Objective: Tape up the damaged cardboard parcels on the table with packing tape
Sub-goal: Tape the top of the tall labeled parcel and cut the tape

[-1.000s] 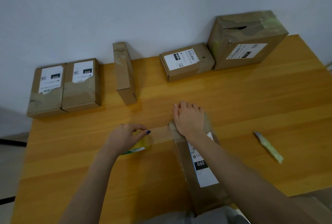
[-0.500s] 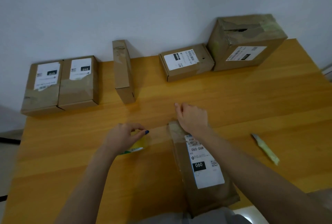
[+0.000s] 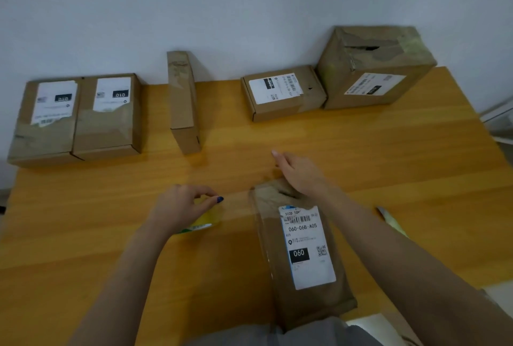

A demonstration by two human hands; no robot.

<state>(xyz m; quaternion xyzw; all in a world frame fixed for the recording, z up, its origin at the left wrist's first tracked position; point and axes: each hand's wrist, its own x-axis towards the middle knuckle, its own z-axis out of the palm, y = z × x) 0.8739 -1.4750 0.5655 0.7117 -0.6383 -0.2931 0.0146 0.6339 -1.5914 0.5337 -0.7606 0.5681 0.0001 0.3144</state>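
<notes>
Six cardboard parcels [image 3: 302, 251] sit on one table [image 3: 388, 151]. Left hand [image 3: 183, 207] grips one tape roll [image 3: 205, 219]; right hand [image 3: 301, 175], fingers loosely extended, presses the nearest parcel's end.

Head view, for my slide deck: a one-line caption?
Left hand holds yellow tape roll; right hand presses tape onto parcel.
</notes>
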